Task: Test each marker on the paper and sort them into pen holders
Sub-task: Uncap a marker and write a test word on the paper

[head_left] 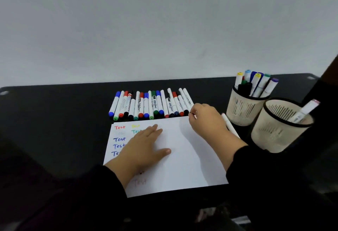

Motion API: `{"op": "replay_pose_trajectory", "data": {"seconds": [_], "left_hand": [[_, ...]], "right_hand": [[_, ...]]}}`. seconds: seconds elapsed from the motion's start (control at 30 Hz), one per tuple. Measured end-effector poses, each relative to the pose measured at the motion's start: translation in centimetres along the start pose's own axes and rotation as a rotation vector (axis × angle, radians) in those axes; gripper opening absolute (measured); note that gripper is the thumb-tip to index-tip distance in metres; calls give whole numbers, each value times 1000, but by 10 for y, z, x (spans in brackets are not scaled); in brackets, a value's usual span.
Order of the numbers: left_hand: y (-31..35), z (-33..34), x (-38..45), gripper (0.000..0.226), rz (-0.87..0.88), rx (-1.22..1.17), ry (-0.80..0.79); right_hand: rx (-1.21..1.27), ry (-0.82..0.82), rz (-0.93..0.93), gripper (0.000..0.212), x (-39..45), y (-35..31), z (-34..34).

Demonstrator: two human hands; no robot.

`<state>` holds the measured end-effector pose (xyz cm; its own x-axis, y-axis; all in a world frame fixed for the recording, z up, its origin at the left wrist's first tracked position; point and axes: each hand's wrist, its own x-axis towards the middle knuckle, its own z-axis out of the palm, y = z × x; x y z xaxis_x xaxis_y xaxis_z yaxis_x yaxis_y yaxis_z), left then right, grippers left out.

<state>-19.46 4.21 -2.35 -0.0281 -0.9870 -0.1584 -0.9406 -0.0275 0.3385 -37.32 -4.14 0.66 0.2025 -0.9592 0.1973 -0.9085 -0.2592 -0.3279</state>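
Head view: left hand [146, 144] lies flat on the paper [182, 157], fingers straight. Marker row [151, 105] sits at twelve o'clock, long ways toward the person. Right hand [204, 119] is nearer, fingers curled at the row's right end; grip unclear.

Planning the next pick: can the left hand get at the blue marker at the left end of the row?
Probably yes. The left hand lies flat on the paper, holding nothing, and the table between it and the blue marker looks bare.
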Motion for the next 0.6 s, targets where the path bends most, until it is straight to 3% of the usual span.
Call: {"op": "replay_pose_trajectory", "data": {"seconds": [0.13, 0.6], "left_hand": [[6, -1, 21, 77, 57, 43, -6], [-3, 6, 27, 76, 108, 42, 28]], "right_hand": [[-14, -78, 84, 28, 31, 10, 10], [29, -240, 126, 37, 78, 21, 26]]}}
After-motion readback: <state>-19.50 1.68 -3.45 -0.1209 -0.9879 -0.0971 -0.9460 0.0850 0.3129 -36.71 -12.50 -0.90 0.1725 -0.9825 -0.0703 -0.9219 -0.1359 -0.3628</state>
